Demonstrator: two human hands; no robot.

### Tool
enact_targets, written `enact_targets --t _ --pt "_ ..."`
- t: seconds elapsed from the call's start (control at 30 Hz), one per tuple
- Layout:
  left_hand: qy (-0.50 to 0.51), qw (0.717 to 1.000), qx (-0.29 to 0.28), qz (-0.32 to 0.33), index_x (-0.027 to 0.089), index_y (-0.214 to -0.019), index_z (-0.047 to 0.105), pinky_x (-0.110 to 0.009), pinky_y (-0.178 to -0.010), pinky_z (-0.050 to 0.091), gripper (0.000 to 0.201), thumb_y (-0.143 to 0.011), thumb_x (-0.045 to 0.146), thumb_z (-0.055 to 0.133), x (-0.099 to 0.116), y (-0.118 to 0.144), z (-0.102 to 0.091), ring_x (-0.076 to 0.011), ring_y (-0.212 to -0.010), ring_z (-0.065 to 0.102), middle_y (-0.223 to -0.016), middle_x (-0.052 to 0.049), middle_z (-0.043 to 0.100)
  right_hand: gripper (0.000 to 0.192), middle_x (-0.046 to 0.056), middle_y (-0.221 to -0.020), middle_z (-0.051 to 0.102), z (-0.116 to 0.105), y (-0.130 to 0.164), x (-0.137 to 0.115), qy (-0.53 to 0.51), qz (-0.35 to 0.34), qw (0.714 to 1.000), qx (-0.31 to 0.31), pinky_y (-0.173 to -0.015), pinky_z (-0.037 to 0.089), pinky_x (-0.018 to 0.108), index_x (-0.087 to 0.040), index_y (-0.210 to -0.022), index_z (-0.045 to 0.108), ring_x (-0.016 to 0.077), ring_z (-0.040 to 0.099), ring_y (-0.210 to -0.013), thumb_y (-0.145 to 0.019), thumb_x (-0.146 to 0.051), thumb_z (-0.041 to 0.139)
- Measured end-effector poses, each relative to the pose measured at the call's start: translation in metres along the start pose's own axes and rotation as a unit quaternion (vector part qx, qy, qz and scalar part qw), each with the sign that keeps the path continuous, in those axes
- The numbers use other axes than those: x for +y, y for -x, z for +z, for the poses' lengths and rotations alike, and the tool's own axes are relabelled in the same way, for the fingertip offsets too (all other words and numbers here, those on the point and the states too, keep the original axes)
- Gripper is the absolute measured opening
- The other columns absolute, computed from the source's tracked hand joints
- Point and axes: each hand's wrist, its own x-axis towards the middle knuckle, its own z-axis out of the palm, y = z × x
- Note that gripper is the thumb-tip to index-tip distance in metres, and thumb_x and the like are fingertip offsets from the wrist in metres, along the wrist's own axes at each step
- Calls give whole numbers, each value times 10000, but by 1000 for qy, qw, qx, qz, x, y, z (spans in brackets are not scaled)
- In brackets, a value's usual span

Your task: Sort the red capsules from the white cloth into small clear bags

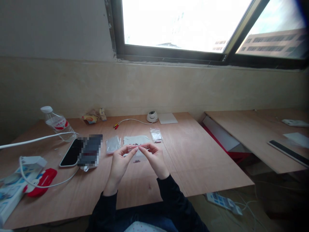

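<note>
While you sit at the plywood table [205, 167], your two hands are raised together just above its middle, both pinched on the top edge of a small clear zip bag [139, 151]. Your left hand [120, 162] grips the bag's left end between thumb and fingertips, and your right hand [155, 159] grips the right end the same way, so the pink seal strip runs level between them. The bag hangs below your fingers, and a few small dark pieces show at its bottom; what they are is too small to tell.

Just beyond your hands, three more packets lie flat on the table: a grey bag [113, 143] to the left, a pale one [136, 139] in the middle, and a clear bag with small parts [156, 135] to the right. Left of those lies a black phone [71, 153], beside a blurred patch. A water bottle [58, 123] lies tilted near the far left, with a white cable [36, 139] running past it. At the left edge sit a power strip [9, 193] and a red object [42, 182]. Against the wall stands a small white dome camera [152, 116], beside a white square pad [167, 118].
</note>
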Motion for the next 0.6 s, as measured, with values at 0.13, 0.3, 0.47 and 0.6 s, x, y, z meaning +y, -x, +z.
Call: enact_targets --t 0.13,0.3,0.47,0.6 --pt "-10 1000 3 8 144 -830 701 -281 -760 495 230 -707 338 684 0 0 0 -207 -881 639 -893 -71 712 190 39 -767 700 0 1 -3 10 -3 1000 -6 -660 456 295 -202 -759 697 190 627 -747 -750 -387 660" --pt "-11 1000 21 10 141 -830 696 -274 -736 502 227 -716 336 678 0 1 2 -194 -843 640 -872 -62 713 184 38 -783 705 -1 1 -4 10 1 1000 -7 -656 454 295 -209 -761 707 196 631 -759 -751 -386 660" --pt "-25 998 50 21 144 -793 692 -272 -748 493 205 -701 327 694 -1 -1 1 -183 -801 647 -824 -52 719 186 38 -820 717 -4 0 -3 21 2 1000 -11 -688 462 312 -221 -782 721 210 635 -798 -768 -389 642" --pt "-44 996 68 28 146 -785 693 -280 -746 491 216 -692 341 700 -4 -2 -2 -190 -792 651 -811 -58 721 192 48 -854 718 -10 0 -4 15 6 1000 -16 -713 474 325 -223 -815 730 223 635 -838 -778 -385 633"
